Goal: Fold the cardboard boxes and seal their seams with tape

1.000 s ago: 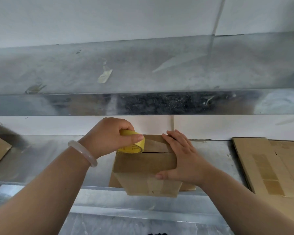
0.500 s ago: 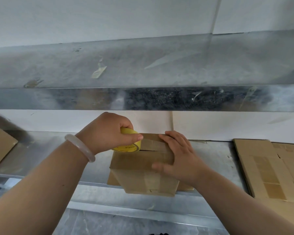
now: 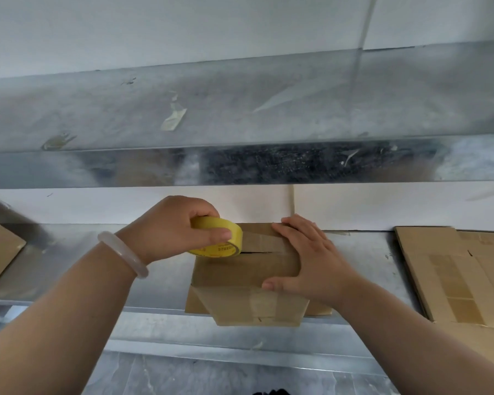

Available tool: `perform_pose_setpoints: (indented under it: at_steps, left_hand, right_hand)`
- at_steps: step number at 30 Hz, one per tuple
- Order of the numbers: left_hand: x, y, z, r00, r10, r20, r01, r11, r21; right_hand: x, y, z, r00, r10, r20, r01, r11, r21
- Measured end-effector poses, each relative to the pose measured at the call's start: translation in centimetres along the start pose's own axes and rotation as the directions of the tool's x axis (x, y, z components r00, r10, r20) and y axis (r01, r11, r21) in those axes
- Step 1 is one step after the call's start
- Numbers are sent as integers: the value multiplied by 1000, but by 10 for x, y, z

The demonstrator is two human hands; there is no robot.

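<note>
Our left hand (image 3: 171, 226) is gripping the yellow tape roll (image 3: 217, 249) at the top seam of the cardboard box (image 3: 240, 273), while our right hand (image 3: 311, 258), fingers straight, is pressing it onto the counter (image 3: 374, 252).

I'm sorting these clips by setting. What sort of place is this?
Probably a packing bench in a workshop: a galvanised metal shelf, flattened cartons lying at the right, and a cardboard box being taped from a yellow tape roll.

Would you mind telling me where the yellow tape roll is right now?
The yellow tape roll is left of centre in the head view, gripped by the left hand at the top left edge of the cardboard box.
</note>
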State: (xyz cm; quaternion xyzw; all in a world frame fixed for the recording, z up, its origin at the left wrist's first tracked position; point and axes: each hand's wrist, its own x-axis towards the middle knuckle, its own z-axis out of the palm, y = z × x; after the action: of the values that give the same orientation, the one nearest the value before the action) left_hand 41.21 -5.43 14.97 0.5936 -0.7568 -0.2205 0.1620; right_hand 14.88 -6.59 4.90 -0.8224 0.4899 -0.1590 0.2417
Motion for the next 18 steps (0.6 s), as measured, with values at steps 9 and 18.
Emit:
perform_pose_setpoints:
  at_steps: [9,18]
  left_hand:
    - [-10,-17,-3,999,39,-6,-39,991,-126]
    - [-10,-21,-3,999,47,-10,-48,992,-118]
  right_hand:
    - [-1,-7,-7,997,3,83,2,998,-62]
    - [-2,-11,-11,995,-60,75,73,981,-182]
